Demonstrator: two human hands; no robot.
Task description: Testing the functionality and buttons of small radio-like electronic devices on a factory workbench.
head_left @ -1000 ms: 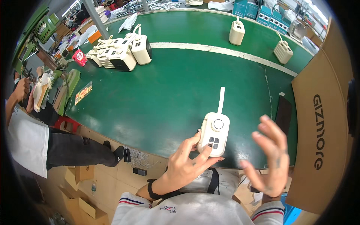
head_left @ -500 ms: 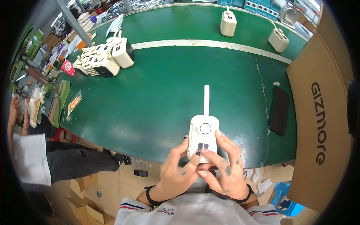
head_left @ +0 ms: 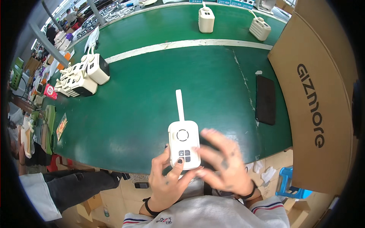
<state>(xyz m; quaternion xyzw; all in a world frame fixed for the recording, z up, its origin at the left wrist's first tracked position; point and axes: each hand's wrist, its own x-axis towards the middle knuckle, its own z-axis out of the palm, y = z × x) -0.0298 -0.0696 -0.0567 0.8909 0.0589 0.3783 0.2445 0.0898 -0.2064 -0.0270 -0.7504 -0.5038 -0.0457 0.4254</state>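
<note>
A cream-white rounded device (head_left: 184, 146) with a ring mark, several dark square buttons and a pale strap (head_left: 180, 105) is at the table's near edge. My left hand (head_left: 167, 175) grips it by its lower left part, thumb lying over the lower buttons. On its right side, my right hand (head_left: 225, 161) is spread open and smeared by motion. Its fingertips come close to the device's right edge; whether they touch it I cannot tell.
Several similar cream devices (head_left: 81, 80) cluster at the table's left, with two more (head_left: 206, 21) toward the back. A dark flat pouch (head_left: 265, 100) lies at right beside a tall cardboard box (head_left: 308, 102). Another person's leg (head_left: 81, 185) shows at lower left; a blue stool (head_left: 291, 184) stands lower right.
My right hand has moved off the device's front and opened. My left hand still holds it, and more of the buttons show. The whole view has shifted, so the table things appear farther left.
</note>
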